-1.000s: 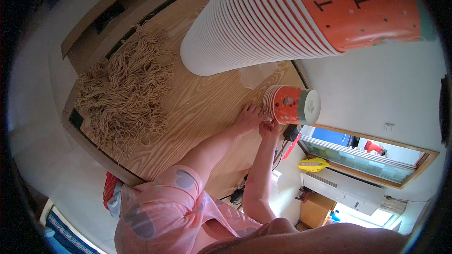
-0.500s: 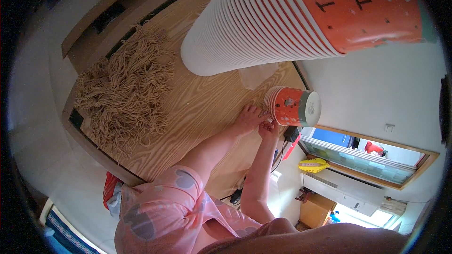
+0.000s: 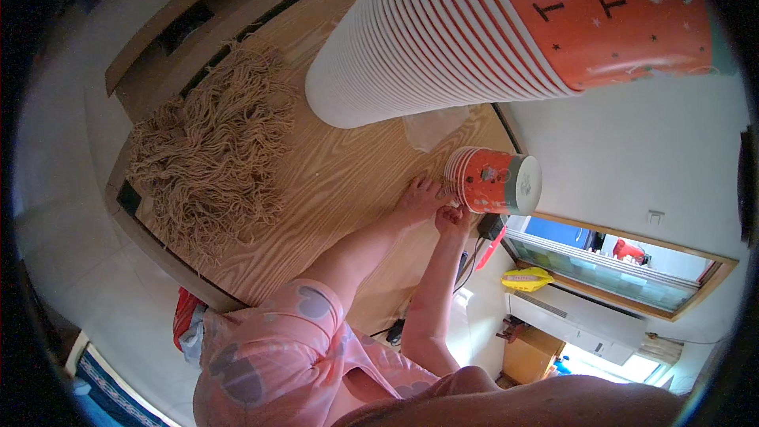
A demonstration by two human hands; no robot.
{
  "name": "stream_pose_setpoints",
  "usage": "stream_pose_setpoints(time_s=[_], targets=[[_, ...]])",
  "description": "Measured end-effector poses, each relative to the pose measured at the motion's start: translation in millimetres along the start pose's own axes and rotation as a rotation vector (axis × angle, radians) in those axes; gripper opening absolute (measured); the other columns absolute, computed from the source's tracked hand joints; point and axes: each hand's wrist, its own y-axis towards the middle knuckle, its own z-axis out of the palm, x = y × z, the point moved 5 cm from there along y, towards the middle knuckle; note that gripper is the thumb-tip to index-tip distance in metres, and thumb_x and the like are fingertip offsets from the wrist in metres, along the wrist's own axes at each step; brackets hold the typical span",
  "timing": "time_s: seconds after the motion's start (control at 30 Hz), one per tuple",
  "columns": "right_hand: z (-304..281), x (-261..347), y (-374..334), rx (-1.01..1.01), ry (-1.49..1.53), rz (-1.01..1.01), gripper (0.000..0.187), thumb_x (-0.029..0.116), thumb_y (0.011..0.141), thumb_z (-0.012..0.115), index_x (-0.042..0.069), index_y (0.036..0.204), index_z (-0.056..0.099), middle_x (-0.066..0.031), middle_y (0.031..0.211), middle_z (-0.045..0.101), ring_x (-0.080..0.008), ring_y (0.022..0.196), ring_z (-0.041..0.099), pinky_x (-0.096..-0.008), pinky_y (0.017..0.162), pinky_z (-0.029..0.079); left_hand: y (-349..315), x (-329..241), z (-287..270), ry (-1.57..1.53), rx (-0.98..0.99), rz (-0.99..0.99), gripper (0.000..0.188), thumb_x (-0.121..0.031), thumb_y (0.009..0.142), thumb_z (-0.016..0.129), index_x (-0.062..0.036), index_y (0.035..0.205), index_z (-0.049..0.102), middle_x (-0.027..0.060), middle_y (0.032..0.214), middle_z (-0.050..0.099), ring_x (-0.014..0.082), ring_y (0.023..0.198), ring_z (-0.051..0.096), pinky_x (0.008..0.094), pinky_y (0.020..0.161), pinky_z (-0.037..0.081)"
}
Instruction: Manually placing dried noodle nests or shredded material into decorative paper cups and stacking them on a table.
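On the wood-grain table [image 3: 340,182], my left hand [image 3: 421,201] rests with its fingers apart, close to the rims of a short stack of paper cups [image 3: 489,180]. Beside it, my right hand [image 3: 453,220] is curled, fingers pressed together near the same rims. A small pale bit shows between the hands, too small to name. The short stack is orange with a green band and a white base. A tall stack of nested paper cups [image 3: 443,39], white-rimmed with an orange printed outer cup, looms much closer to view.
A tangled heap of tan yarn [image 3: 217,158] covers the table's left part. Thin clear plastic [image 3: 435,128] lies by the tall stack. A black power adapter [image 3: 491,226] with a cord sits by my right hand. A drawer [image 3: 178,32] stands pulled out at upper left.
Both hands stay at the short cup stack with only slight finger movement. The view has shifted a little; otherwise things keep their places.
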Motion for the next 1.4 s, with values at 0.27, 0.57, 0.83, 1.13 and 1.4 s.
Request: stream_pose_setpoints(time_s=[0.27,0.57,0.83,1.13,1.4], targets=[[10,-2,1,0.018,-0.093,0.003,0.015,0.02,0.082,0.053,0.008,0.089,0.059,-0.0026,0.078,0.062,-0.0105,0.051,0.051,-0.0229,0.05,0.048,-1,1,1,0.006,-0.019,-0.002,0.039,-0.023,0.086,0.039,-0.0286,0.124,0.046,0.0084,0.107,0.05,0.027,0.107,0.045,0.0486,0.098,0.026],[9,14,13,0.246,-0.103,0.088,0.017,0.019,0.081,0.052,0.007,0.09,0.06,-0.0029,0.078,0.063,-0.0114,0.054,0.054,-0.0233,0.049,0.047,3,-6,-6,0.022,-0.11,0.054,0.041,-0.024,0.083,0.044,-0.0288,0.124,0.047,0.0096,0.115,0.052,0.0323,0.108,0.047,0.0491,0.09,0.035],[19,1,-1,0.167,-0.188,-0.045,0.014,0.02,0.08,0.053,0.011,0.087,0.061,-0.0011,0.073,0.061,-0.0101,0.048,0.05,-0.0219,0.045,0.043,0,-1,-7,0.058,-0.103,0.03,0.04,-0.025,0.082,0.045,-0.0295,0.121,0.05,0.0089,0.111,0.053,0.0302,0.106,0.047,0.0475,0.09,0.036],[18,-6,-7,0.042,-0.349,-0.068,0.017,0.03,0.081,0.053,0.017,0.087,0.061,0.0013,0.073,0.061,-0.0112,0.054,0.051,-0.0249,0.047,0.041,-1,0,-12,-0.002,-0.104,0.019,0.035,-0.025,0.084,0.044,-0.0288,0.117,0.052,0.0096,0.112,0.053,0.031,0.109,0.045,0.0489,0.091,0.033],[3,3,15,0.157,-0.368,-0.054,0.02,0.033,0.082,0.052,0.017,0.088,0.061,0.0014,0.074,0.061,-0.0128,0.058,0.055,-0.027,0.051,0.044,-1,-2,-9,-0.004,-0.123,0.034,0.035,-0.025,0.083,0.045,-0.0295,0.117,0.052,0.0097,0.107,0.054,0.0305,0.104,0.046,0.0488,0.09,0.033]])
